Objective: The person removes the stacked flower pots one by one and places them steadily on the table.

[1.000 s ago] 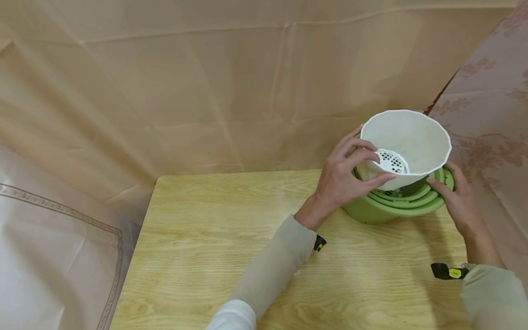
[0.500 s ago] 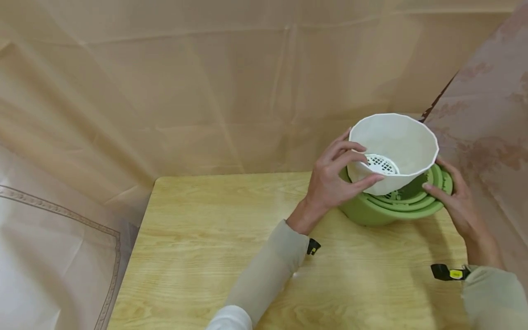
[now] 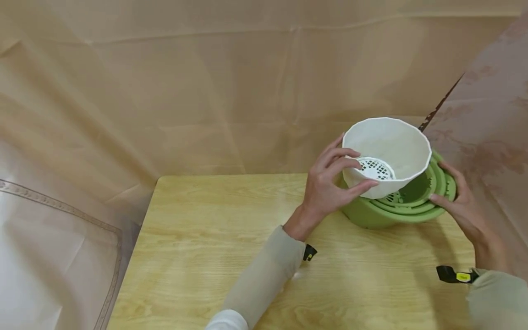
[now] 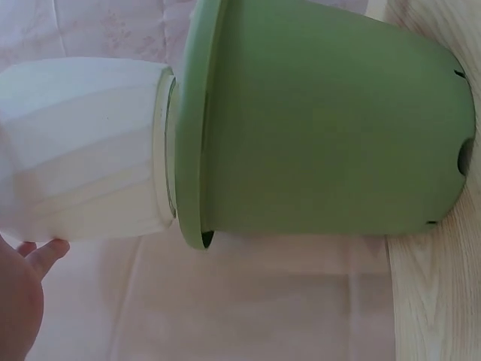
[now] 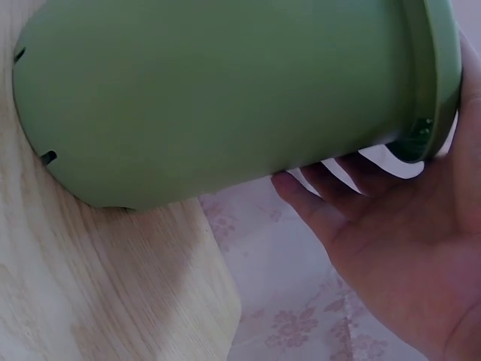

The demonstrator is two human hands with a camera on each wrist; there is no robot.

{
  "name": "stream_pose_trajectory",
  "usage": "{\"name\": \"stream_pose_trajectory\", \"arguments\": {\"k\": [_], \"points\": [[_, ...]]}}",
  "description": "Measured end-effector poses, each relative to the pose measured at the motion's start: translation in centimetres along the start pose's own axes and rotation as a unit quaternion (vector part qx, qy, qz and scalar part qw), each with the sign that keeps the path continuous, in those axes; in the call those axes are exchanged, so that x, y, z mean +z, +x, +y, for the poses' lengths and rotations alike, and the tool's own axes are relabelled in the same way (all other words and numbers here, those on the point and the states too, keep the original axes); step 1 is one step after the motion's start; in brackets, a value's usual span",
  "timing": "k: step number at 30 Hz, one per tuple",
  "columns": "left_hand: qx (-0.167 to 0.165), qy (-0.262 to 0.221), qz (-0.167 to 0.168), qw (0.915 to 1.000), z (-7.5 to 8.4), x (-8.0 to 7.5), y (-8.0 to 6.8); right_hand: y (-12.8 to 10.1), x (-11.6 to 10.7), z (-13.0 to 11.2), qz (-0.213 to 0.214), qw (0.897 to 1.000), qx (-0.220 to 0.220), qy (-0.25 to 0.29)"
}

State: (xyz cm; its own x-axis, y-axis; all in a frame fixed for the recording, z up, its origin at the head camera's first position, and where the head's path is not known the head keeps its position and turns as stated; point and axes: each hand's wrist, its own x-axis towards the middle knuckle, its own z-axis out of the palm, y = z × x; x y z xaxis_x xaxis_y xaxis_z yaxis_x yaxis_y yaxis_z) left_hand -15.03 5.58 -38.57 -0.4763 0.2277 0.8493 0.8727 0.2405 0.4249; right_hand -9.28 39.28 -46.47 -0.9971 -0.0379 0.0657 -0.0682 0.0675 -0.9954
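A white faceted pot [image 3: 396,142] with a white mesh insert [image 3: 373,168] inside is tilted above a stack of nested green pots [image 3: 371,215] at the table's far right. My left hand [image 3: 362,170] grips the white pot's left wall, fingers over the rim and thumb below. My right hand [image 3: 443,183] holds the green stack's right rim. The left wrist view shows the white pot [image 4: 83,150] poking out of the green pot [image 4: 323,128]. The right wrist view shows my right hand [image 5: 361,218] cupped beside the green pot [image 5: 218,90], fingers under its rim.
The wooden table [image 3: 206,256] stretches left and toward me from the pots. Beige cloth [image 3: 185,91] hangs behind it, and patterned cloth [image 3: 495,128] hangs close on the right, right beside the green stack.
The white pot has shifted left, away from the centre of the green stack, with my left hand. My right hand has stayed on the green rim.
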Motion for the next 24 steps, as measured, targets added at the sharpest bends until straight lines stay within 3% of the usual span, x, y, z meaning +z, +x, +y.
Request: {"name": "stream_pose_trajectory", "arguments": {"k": [3, 9, 16, 24], "points": [[0.006, -0.005, 0.014, 0.9999, -0.1, -0.3, -0.2, 0.1, -0.3, 0.1, -0.026, 0.997, -0.014, 0.067], [0.02, -0.019, 0.032, 0.9991, -0.4, -0.5, -0.2, -0.1, -0.7, 0.1, -0.014, 0.997, -0.011, 0.074], [0.025, -0.015, 0.044, 0.9986, -0.7, -1.2, -0.2, -0.2, -0.9, -0.1, 0.004, 0.999, 0.023, 0.025], [0.032, -0.011, 0.063, 0.9974, -1.2, -2.5, -0.5, -0.1, -1.0, -0.3, -0.005, 1.0, 0.029, -0.001]]}}
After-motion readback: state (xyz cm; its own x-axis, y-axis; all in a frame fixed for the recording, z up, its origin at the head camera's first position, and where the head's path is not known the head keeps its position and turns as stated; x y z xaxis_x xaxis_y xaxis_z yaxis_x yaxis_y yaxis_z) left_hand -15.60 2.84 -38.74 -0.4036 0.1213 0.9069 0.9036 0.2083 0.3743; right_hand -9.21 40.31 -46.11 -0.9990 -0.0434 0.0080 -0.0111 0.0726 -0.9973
